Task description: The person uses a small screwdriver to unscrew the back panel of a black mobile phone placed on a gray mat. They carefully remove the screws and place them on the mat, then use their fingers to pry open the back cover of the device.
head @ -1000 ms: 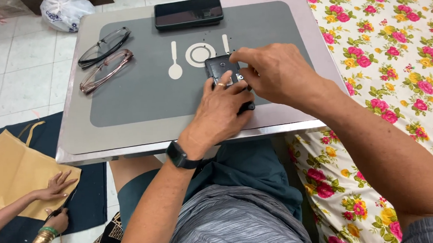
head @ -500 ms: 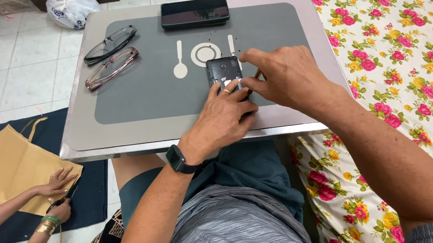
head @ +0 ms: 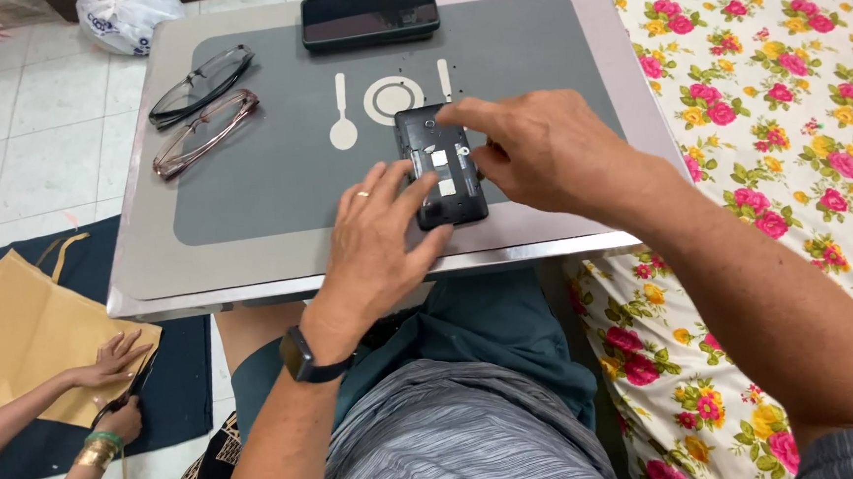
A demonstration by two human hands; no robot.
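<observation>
Steadying the opened phone on the tabletop, left hand fingers spread flat, right hand forefinger pressing inside; back cover off, nothing grasped.

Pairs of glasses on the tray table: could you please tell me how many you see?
2: the dark-framed glasses lie at the tray table's far left corner, and the brown-framed glasses lie just nearer, beside them.

Grey lap tray, two pairs of glasses, black phone, opened phone
</observation>
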